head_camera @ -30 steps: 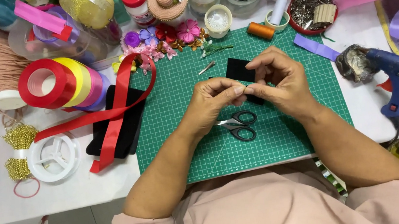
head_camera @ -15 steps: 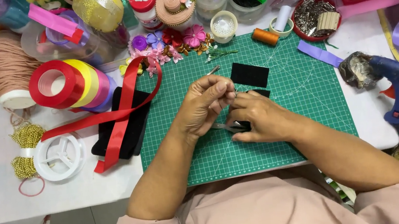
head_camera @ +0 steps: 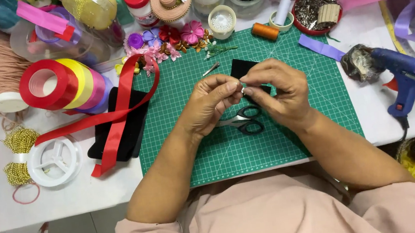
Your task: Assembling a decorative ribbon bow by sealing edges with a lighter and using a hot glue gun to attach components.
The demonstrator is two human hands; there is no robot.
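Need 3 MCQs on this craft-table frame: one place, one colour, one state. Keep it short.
1. Where do the scissors lie?
A. on the green mat, under the hands
B. on the white table by the glue gun
C. in the red bowl

2. What colour is the glue gun?
A. yellow
B. blue
C. black

3. What are the left hand and right hand doing?
A. resting flat, wide apart
B. each lifting a ribbon roll
C. fingertips meeting, pinching a small item over the mat

Key: 1 A, the black handles show on the mat between the wrists. 2 B, its body is blue, right of the mat. 3 C, both hands' fingertips touch at the centre; the item is too small to identify.
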